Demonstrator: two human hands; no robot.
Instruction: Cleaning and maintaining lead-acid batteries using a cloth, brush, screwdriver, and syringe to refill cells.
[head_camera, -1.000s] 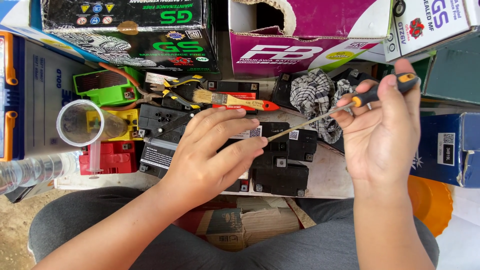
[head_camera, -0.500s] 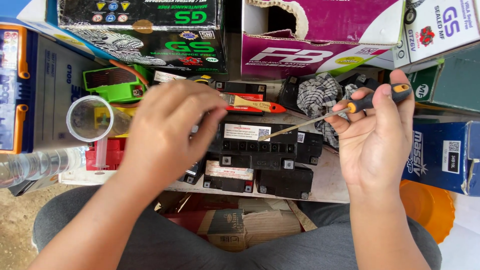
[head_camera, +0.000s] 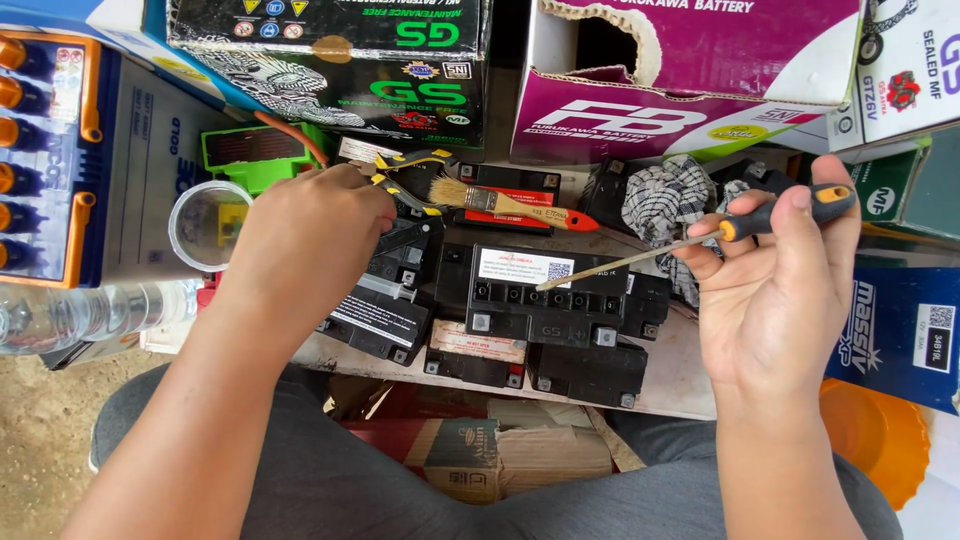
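Currently the left hand (head_camera: 305, 245) sits at the rear-left of the desk (head_camera: 675, 375), knuckles up, fingers curled down over the yellow-handled pliers (head_camera: 405, 180); contact w/ the handles looks likely, but whether the fingers are closed on them can't be told, since the palm hides the grip. Pliers lie just ahead and to the right of that hand, handles running roughly left-right, toward the paint brush (head_camera: 510, 203), which lies parallel just beside them, bristles left, orange handle right. Right hand (head_camera: 785, 285) is raised over the right side, palm toward the camera, fingers wrapped shut round the black-and-orange grip of the screwdriver (head_camera: 690, 243). Its shaft runs down-left along a shallow diagonal, tip resting at or just above the top face of the central black battery (head_camera: 545, 295), near the white label. Battery lies long-axis left-right, between both hands, nearer the driver tip than the left hand. More black batteries crowd round it, touching. Checked rag (head_camera: 665, 205) sits behind the shaft. Clear plastic cup (head_camera: 208, 225) stands just left of the left hand; green box (head_camera: 250, 155) behind it.
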